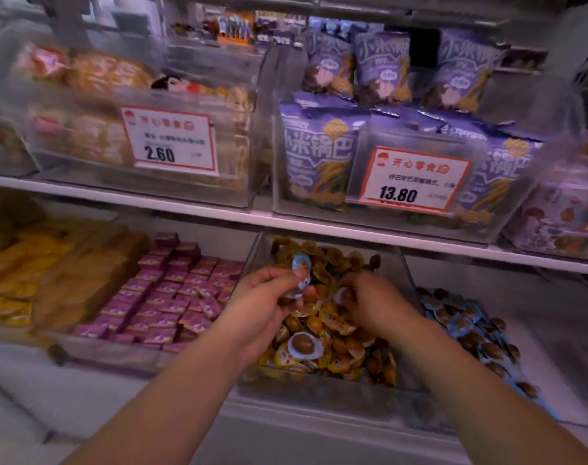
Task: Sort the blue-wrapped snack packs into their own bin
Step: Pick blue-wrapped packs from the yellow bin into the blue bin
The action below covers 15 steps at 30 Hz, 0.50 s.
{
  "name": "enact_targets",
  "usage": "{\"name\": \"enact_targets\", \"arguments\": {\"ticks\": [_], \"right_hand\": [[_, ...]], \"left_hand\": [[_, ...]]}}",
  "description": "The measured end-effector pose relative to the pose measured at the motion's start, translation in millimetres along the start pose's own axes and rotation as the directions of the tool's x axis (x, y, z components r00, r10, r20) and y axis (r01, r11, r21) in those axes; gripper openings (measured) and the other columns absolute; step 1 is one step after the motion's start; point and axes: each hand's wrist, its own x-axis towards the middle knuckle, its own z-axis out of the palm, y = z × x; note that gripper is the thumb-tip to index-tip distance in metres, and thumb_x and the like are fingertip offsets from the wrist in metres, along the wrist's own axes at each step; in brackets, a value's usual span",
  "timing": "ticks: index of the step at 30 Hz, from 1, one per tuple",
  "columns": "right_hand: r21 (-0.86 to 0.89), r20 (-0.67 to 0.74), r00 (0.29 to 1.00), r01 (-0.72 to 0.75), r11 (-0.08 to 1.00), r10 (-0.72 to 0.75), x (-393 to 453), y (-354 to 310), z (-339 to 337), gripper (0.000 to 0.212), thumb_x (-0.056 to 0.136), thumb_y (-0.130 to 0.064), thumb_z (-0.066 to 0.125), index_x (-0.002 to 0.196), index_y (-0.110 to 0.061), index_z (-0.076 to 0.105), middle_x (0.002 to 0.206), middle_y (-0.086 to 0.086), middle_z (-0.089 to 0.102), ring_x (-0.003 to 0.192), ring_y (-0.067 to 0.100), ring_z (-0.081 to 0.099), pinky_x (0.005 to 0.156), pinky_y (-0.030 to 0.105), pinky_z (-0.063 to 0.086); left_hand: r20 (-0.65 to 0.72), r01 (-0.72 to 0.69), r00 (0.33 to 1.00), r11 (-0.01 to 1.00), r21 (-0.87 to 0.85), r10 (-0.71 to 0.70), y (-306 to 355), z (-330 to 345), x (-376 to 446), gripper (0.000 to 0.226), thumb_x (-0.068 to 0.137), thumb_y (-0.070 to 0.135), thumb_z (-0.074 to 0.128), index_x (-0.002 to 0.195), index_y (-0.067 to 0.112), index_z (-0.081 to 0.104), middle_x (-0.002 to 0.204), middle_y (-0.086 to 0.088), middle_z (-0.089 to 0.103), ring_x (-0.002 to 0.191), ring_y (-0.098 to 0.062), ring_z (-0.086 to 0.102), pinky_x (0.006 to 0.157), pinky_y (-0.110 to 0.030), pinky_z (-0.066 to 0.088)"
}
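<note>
Blue-wrapped snack packs lie heaped in the clear bin on the lower shelf at the right, each round pack showing a brown centre. One more blue-wrapped pack is up in the left hand, pinched between thumb and curled fingers above the middle bin. Another blue pack lies among the yellow-wrapped packs that fill this middle bin.

On the upper shelf, a red-bordered price tag reads "2.60" and a second tag reads "13.80"; both carry a red line of Chinese characters, and the smaller print under it is too blurred to read. Purple bags behind the second tag show the large characters "小米锅巴". Pink-purple boxes fill the bin left of the middle one; their print cannot be made out.

The whole view is smeared by motion blur. Orange packs in the upper left bin and yellow packs at the lower left are hard to identify. A bin at the far right is cut off by the frame edge.

The right hand reaches down into the middle bin, fingers curled onto a pack in the pile; its fingertips are partly hidden, so whether it truly grips that pack I cannot tell.
</note>
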Motion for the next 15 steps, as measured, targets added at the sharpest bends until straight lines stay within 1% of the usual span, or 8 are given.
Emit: {"name": "enact_targets", "arguments": {"ticks": [2,3,5,7,9,11,12,15], "right_hand": [[-0.044,-0.194,0.98,0.038,0.998,-0.046,-10,0,-11,0.026,0.09,-0.035,0.06,0.11,-0.025,0.07,0.106,0.004,0.072,0.096,0.023,0.066,0.082,0.031,0.054],[0.012,-0.31,0.949,0.069,0.998,-0.062,-20,-2,-16,0.026,0.087,-0.039,0.06,0.107,-0.026,0.07,0.1,-0.003,0.072,0.09,0.018,0.067,0.077,0.03,0.055],[0.294,-0.426,0.905,0.142,0.945,-0.004,-46,-15,-22,0.025,0.081,-0.048,0.057,0.098,-0.034,0.068,0.083,-0.017,0.069,0.076,0.002,0.063,0.063,0.017,0.051],[0.458,-0.364,0.932,0.182,0.87,-0.004,-65,-31,-14,0.021,0.081,-0.046,0.056,0.099,-0.039,0.063,0.078,-0.02,0.065,0.071,-0.002,0.061,0.056,0.007,0.043],[0.352,-0.244,0.957,0.235,0.906,-0.154,-77,-46,7,0.021,0.086,-0.039,0.058,0.106,-0.035,0.062,0.093,-0.016,0.061,0.084,0.001,0.059,0.068,0.016,0.046],[0.145,-0.167,0.935,0.338,0.93,-0.314,-83,-58,27,0.025,0.092,-0.038,0.054,0.115,-0.028,0.058,0.106,-0.007,0.051,0.091,0.013,0.058,0.073,0.029,0.047],[0.105,-0.158,0.925,0.364,0.926,-0.346,-83,-59,33,0.029,0.094,-0.04,0.052,0.12,-0.026,0.056,0.109,-0.004,0.048,0.093,0.017,0.057,0.075,0.032,0.047],[0.213,-0.11,0.946,0.322,0.922,-0.305,-76,-53,33,0.039,0.091,-0.049,0.061,0.126,-0.032,0.057,0.107,-0.008,0.048,0.097,0.013,0.053,0.078,0.029,0.045]], "left_hand": [[0.014,0.009,1.0,1.0,-0.025,-0.009,4,-1,-4,0.006,0.088,-0.001,0.063,0.083,0.0,0.061,0.086,-0.018,0.072,0.064,-0.017,0.067,0.047,-0.022,0.047],[0.026,0.017,1.0,0.999,-0.033,-0.016,6,-1,-6,0.004,0.088,-0.001,0.061,0.084,0.0,0.061,0.089,-0.019,0.073,0.062,-0.017,0.065,0.046,-0.022,0.046],[0.045,0.026,0.999,0.999,-0.023,-0.025,11,-4,-12,0.013,0.09,0.0,0.056,0.1,-0.003,0.062,0.088,-0.017,0.073,0.059,-0.016,0.064,0.046,-0.022,0.046],[0.039,0.026,0.999,1.0,0.008,-0.026,15,-7,-15,0.025,0.091,-0.001,0.052,0.115,0.003,0.059,0.083,-0.015,0.072,0.058,-0.02,0.064,0.046,-0.024,0.045],[0.041,0.008,0.999,0.999,0.032,-0.009,15,-10,-17,0.028,0.094,-0.001,0.049,0.119,0.009,0.057,0.08,-0.015,0.07,0.058,-0.024,0.061,0.047,-0.025,0.045],[0.043,-0.015,0.999,0.997,0.077,0.012,12,-11,-19,0.028,0.095,-0.001,0.047,0.119,0.009,0.059,0.077,-0.011,0.07,0.057,-0.023,0.061,0.049,-0.026,0.044],[0.036,-0.026,0.999,0.993,0.115,0.022,10,-12,-20,0.027,0.096,0.0,0.047,0.118,0.009,0.06,0.076,-0.009,0.071,0.057,-0.022,0.062,0.05,-0.027,0.044],[0.016,-0.07,0.998,0.955,0.287,0.068,1,-14,-19,0.022,0.096,0.006,0.054,0.114,0.015,0.063,0.081,-0.002,0.072,0.063,-0.018,0.064,0.056,-0.029,0.047]]}}
